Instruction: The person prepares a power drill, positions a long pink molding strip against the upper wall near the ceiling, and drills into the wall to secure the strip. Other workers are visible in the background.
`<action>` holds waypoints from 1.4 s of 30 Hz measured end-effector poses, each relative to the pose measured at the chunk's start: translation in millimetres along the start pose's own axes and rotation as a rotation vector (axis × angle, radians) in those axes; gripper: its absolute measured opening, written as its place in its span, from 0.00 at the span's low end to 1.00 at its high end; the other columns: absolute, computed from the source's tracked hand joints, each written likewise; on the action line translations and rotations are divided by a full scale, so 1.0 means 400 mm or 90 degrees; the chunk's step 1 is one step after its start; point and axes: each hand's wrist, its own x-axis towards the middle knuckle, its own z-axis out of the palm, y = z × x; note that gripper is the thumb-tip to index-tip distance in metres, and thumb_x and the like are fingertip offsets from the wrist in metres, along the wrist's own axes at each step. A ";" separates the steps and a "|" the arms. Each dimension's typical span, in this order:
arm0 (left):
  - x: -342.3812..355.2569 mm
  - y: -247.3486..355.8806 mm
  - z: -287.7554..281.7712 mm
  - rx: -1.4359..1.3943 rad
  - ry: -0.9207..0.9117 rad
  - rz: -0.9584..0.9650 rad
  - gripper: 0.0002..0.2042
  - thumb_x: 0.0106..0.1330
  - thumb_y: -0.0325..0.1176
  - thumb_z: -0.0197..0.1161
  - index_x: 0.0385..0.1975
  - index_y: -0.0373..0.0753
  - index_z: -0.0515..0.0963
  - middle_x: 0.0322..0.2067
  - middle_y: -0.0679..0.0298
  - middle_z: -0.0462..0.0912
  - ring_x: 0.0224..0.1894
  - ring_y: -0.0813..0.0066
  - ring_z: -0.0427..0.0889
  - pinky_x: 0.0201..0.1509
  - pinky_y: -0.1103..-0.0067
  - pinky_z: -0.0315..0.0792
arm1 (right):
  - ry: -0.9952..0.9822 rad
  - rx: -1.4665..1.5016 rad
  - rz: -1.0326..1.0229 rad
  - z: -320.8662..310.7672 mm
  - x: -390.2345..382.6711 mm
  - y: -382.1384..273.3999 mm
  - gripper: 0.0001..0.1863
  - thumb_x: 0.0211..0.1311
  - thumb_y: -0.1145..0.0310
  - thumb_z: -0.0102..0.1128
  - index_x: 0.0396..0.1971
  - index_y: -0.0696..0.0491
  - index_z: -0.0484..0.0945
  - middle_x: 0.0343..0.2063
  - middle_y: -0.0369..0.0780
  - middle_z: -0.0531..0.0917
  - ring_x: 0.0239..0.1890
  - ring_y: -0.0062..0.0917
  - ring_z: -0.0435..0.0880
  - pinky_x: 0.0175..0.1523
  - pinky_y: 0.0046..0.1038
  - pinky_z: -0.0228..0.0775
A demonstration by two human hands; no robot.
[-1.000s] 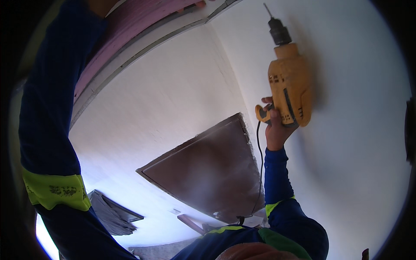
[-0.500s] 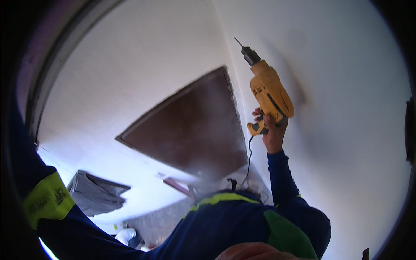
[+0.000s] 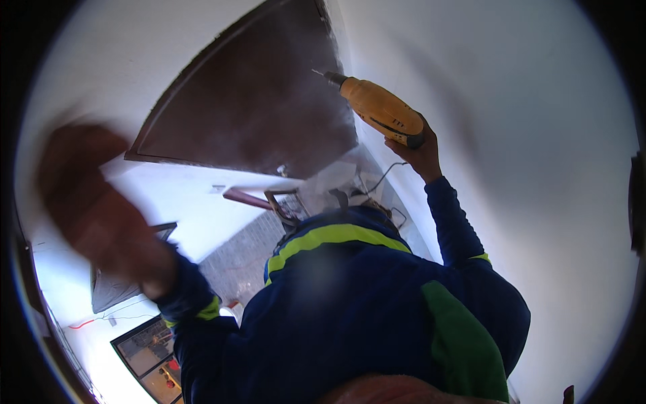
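Note:
My right hand is wrapped round the handle of a yellow corded power drill, raised at the right. A thin bit sticks out of its black chuck and points up and left, across the view of a brown door; whether the tip touches anything I cannot tell. A dark cord hangs below the drill. My left hand is lifted at the left, large and close, its fingers smeared by motion. No object shows in it.
A white wall runs close along the right side. Past my body stand a ladder-like frame and a grey floor. At the lower left are a dark-framed window and a grey-covered panel on the wall.
My left hand has come into view at the left. The drill has tipped further left and shifted slightly, still in my right hand. The view has turned, bringing the window into sight.

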 end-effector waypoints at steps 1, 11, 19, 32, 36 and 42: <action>-0.083 -0.031 0.108 -0.131 -0.039 -0.195 0.15 0.67 0.37 0.64 0.51 0.37 0.79 0.46 0.57 0.82 0.45 0.66 0.82 0.49 0.70 0.76 | -0.013 -0.025 0.018 -0.009 -0.021 0.013 0.37 0.48 0.67 0.81 0.60 0.53 0.74 0.49 0.42 0.86 0.51 0.31 0.86 0.60 0.33 0.77; -0.544 -0.068 0.568 -0.334 -0.684 -0.522 0.18 0.64 0.42 0.71 0.48 0.38 0.81 0.42 0.56 0.85 0.44 0.60 0.84 0.49 0.70 0.77 | -0.046 -0.227 0.199 -0.087 -0.215 0.142 0.40 0.49 0.58 0.80 0.62 0.51 0.72 0.48 0.45 0.87 0.50 0.36 0.88 0.58 0.36 0.79; -0.710 -0.104 0.569 -0.262 -0.627 -0.561 0.16 0.65 0.42 0.69 0.46 0.38 0.82 0.42 0.54 0.85 0.45 0.54 0.84 0.49 0.65 0.76 | -0.259 -0.541 0.164 -0.204 -0.272 0.119 0.39 0.51 0.49 0.75 0.65 0.43 0.71 0.41 0.43 0.89 0.43 0.38 0.89 0.49 0.37 0.82; -0.888 -0.016 0.530 -0.278 -0.614 -0.670 0.16 0.63 0.40 0.69 0.42 0.35 0.82 0.37 0.50 0.87 0.39 0.53 0.85 0.45 0.64 0.77 | -0.545 -0.757 0.008 -0.269 -0.316 -0.059 0.43 0.52 0.55 0.75 0.68 0.43 0.66 0.34 0.43 0.86 0.33 0.40 0.87 0.39 0.40 0.79; -0.912 -0.012 0.527 -0.270 -0.578 -0.697 0.13 0.65 0.38 0.67 0.41 0.36 0.83 0.37 0.50 0.87 0.39 0.53 0.85 0.45 0.64 0.77 | -0.613 -0.806 -0.009 -0.260 -0.284 -0.088 0.41 0.54 0.56 0.74 0.67 0.44 0.66 0.33 0.43 0.86 0.32 0.40 0.87 0.37 0.40 0.79; -0.928 -0.016 0.486 -0.256 -0.524 -0.767 0.16 0.63 0.40 0.70 0.43 0.36 0.83 0.37 0.53 0.86 0.39 0.56 0.86 0.45 0.65 0.77 | -0.690 -0.870 -0.014 -0.227 -0.228 -0.111 0.37 0.55 0.58 0.74 0.64 0.46 0.66 0.29 0.43 0.86 0.31 0.38 0.87 0.34 0.40 0.78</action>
